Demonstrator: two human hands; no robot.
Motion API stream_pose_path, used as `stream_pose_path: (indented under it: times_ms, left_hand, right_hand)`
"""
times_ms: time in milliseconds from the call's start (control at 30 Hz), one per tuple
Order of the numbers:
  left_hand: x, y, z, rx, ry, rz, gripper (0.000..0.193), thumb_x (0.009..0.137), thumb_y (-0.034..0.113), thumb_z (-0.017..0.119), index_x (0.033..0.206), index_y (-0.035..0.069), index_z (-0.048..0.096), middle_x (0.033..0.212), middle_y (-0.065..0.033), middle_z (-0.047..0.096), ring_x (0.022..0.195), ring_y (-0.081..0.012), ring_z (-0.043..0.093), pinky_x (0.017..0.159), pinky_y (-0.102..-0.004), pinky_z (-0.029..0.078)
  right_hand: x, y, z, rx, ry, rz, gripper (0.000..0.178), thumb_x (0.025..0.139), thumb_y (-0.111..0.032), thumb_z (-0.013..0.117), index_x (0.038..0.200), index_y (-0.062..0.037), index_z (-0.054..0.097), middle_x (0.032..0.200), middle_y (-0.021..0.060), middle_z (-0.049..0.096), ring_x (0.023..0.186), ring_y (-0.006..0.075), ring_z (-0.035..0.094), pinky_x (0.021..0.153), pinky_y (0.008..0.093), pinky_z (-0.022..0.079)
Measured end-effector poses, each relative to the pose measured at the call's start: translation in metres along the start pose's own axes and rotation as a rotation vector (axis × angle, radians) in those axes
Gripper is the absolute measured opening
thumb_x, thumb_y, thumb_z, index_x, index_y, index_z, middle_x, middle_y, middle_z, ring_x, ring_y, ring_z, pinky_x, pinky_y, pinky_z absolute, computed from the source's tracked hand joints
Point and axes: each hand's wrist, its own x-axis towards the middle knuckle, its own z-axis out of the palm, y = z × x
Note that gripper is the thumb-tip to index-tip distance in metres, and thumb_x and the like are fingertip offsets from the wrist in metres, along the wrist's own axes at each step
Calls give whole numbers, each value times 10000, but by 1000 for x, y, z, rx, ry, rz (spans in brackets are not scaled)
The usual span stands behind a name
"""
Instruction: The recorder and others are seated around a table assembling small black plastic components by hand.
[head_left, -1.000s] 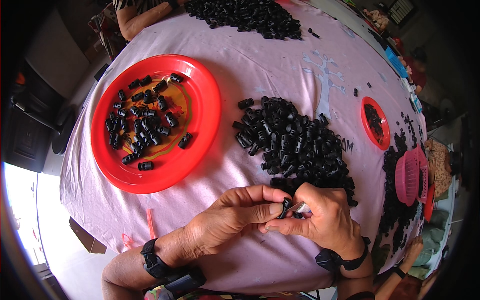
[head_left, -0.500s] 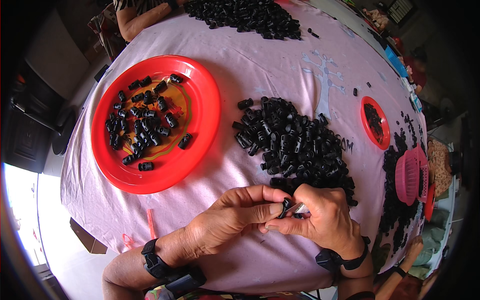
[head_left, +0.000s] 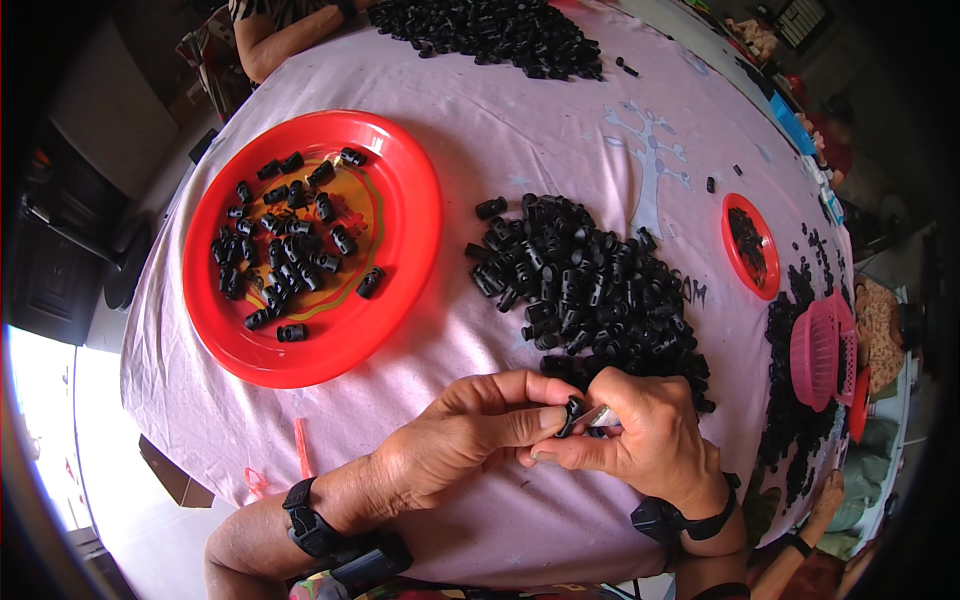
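Observation:
Between thumb and index finger, my left hand (head_left: 468, 432) pinches a small black plastic cord lock (head_left: 571, 415). My right hand (head_left: 645, 432) is closed around a small blade (head_left: 603, 416) whose pale metal tip meets the cord lock; most of the blade is hidden by the fingers. Just beyond both hands lies a heap of black cord locks (head_left: 590, 280). A round red plate (head_left: 400, 290) to the left carries several loose cord locks on its patterned middle.
A pink patterned cloth (head_left: 460, 130) covers the table. Farther off lie another black heap (head_left: 490, 35), a small red dish (head_left: 765, 260), a pink basket (head_left: 815, 355) and more black parts at right. Another person's arm (head_left: 285, 45) rests at the far left edge, another's hand (head_left: 828, 500) at lower right.

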Motion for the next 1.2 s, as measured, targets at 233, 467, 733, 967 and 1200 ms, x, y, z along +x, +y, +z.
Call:
stream_pose_path:
  times_ms: [233,467,733,967,1200]
  left_hand:
    - [1,0,0,12,-1,3,248,891,82,600,1130,14,582,992,-27,628,873,-101,587,796,-232,459]
    - [1,-2,-1,52,16,-6,264,899,90,589,1151,15,575,1013,-37,638,914,-108,594,834,-240,462]
    - [1,2,-2,-87,-25,-3,284,895,113,599,1165,31,563,1012,-44,624,878,-111,569,804,-243,460]
    - [-2,5,0,35,-30,8,241,923,209,589,1116,65,579,963,5,634,828,-49,568,707,-187,443]
    - [-2,7,4,150,6,33,225,932,199,579,1105,56,582,963,10,633,832,-39,562,719,-179,437]
  right_hand:
    - [1,-1,-3,-18,-25,2,438,681,-416,793,678,-69,526,554,37,574,467,166,596,416,282,472]
    - [2,-4,-4,-63,-65,-11,407,692,-389,793,690,-71,538,561,37,582,474,166,600,420,280,472]
    - [2,-9,-11,149,-42,-1,349,720,-308,796,797,-43,582,657,51,643,495,145,610,445,262,489]
    - [4,-6,-15,391,-94,15,368,791,-24,654,1141,35,554,971,137,672,810,182,691,649,267,569]
    - [-2,1,-16,413,-114,78,285,793,-7,643,1071,29,590,927,131,676,783,167,686,642,275,574]
